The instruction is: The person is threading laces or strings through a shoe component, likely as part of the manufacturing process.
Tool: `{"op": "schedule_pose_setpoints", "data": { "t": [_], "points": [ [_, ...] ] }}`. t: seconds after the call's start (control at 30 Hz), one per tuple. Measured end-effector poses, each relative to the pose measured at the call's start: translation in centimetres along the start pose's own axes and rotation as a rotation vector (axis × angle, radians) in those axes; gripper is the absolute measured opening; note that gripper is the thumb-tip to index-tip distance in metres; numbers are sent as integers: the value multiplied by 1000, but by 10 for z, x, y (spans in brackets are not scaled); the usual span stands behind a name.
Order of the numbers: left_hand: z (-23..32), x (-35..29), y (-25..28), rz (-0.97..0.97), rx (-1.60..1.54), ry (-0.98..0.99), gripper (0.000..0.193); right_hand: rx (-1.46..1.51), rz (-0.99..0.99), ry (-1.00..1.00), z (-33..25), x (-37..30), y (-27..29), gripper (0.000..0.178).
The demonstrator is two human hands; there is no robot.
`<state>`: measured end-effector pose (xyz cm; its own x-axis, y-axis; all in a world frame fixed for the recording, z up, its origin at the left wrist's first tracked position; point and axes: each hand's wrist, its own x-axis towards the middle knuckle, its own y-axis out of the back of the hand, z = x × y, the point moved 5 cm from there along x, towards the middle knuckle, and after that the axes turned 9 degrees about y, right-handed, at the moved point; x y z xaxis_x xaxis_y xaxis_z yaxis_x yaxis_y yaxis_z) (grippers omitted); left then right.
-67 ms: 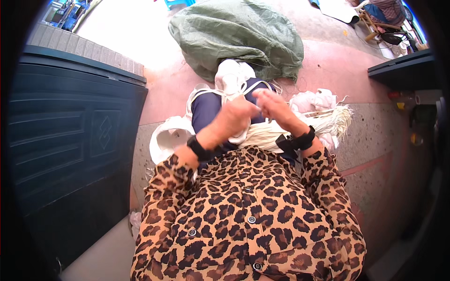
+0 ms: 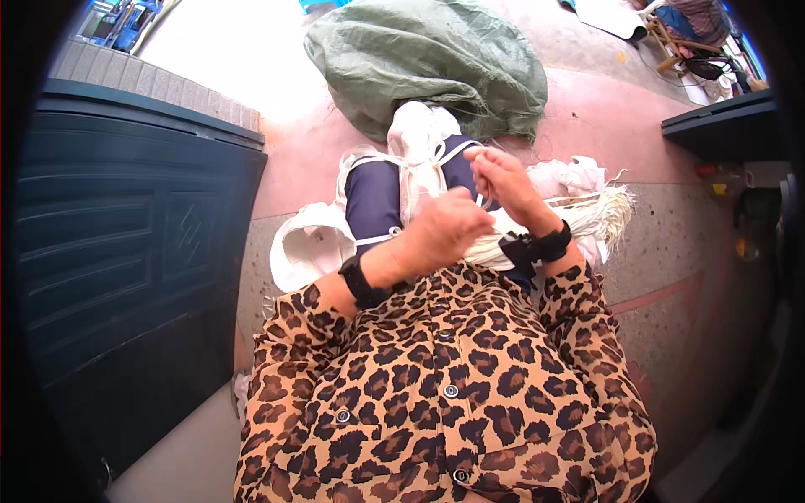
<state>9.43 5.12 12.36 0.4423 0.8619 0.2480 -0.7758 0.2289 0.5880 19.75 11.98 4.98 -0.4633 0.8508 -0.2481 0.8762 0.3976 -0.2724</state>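
Note:
My left hand [image 2: 457,225] is closed above my lap, its fingertips slightly blurred, and what it grips is hidden. Higher and to the right, my right hand [image 2: 506,183] pinches a white cord [image 2: 484,202], part of which curves down between the two hands. White cloth [image 2: 417,126] with cords tied across it lies over my dark trousers. Beside my left thigh sits a rounded white fabric piece [image 2: 289,256], hollow like a cap, with a cord running from it toward my lap. A bundle of cream cords [image 2: 616,214] spreads under my right wrist, its loose ends pointing right.
A large green woven sheet [image 2: 428,59] bulges in front of my knees. Dark panelled door [image 2: 126,235] stands at my left, and another dark edge [image 2: 721,117] juts in at right. White crumpled cloth [image 2: 566,176] lies beyond the cord bundle. Part of another person [image 2: 700,21] shows far right.
My hands have moved apart: the left came down and to the right, the right rose slightly. More of the white cloth and cords on my lap now shows.

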Motion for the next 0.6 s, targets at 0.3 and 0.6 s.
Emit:
{"op": "schedule_pose_setpoints", "data": {
  "t": [0.3, 0.6],
  "points": [
    [-69, -27, 30, 416, -426, 777, 19, -57, -30, 206, 2, 12, -41, 24],
    [-66, -35, 29, 447, -405, 831, 21, 30, -95, 201, 9, 9, -59, 26]
  ]
}}
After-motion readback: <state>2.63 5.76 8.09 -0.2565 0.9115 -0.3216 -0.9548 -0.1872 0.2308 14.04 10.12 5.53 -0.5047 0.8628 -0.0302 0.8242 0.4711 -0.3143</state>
